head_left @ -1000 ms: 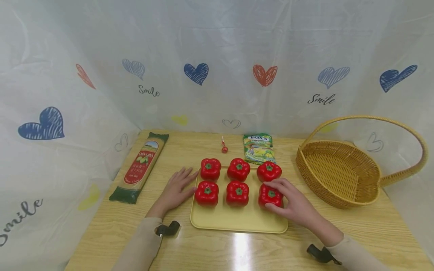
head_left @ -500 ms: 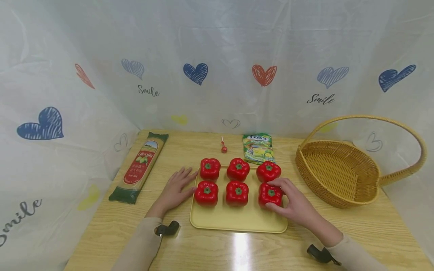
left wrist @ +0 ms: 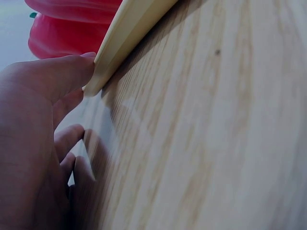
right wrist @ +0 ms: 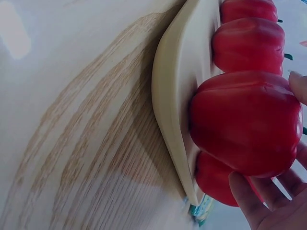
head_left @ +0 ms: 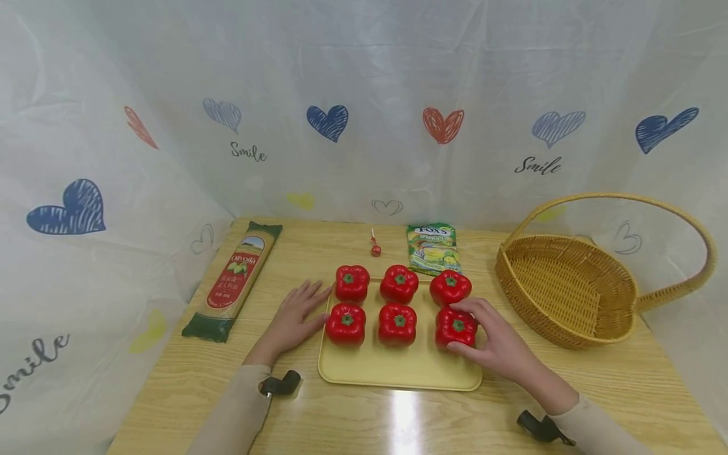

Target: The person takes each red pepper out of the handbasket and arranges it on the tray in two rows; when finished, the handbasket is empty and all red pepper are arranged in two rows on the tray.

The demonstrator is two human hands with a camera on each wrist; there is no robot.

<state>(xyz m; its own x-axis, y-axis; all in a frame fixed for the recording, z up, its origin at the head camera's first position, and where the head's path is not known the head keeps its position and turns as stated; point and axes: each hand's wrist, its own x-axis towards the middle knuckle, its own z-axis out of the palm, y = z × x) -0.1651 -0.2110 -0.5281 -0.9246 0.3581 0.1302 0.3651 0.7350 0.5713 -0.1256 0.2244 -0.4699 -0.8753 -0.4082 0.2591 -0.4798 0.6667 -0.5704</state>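
Note:
Several red bell peppers with green stems stand in two rows on a pale yellow tray (head_left: 398, 373). My right hand (head_left: 497, 341) grips the front right bell pepper (head_left: 457, 327) from its right side, thumb in front and fingers behind. In the right wrist view this bell pepper (right wrist: 244, 124) is between the thumb and fingers, still over the tray. My left hand (head_left: 292, 322) lies with spread fingers at the tray's left edge, beside the front left bell pepper (head_left: 345, 325). In the left wrist view its thumb (left wrist: 72, 72) touches the tray's rim.
A wicker basket (head_left: 526, 313) with a tall handle stands right of the tray. Behind the tray lie a red lollipop (head_left: 376, 250) and a green candy bag (head_left: 434, 249). A long pasta packet (head_left: 236, 281) lies at the left. A printed curtain encloses the table.
My right hand's fingers have drawn in around the front right bell pepper, which has shifted slightly to the right. My left hand has stayed in place.

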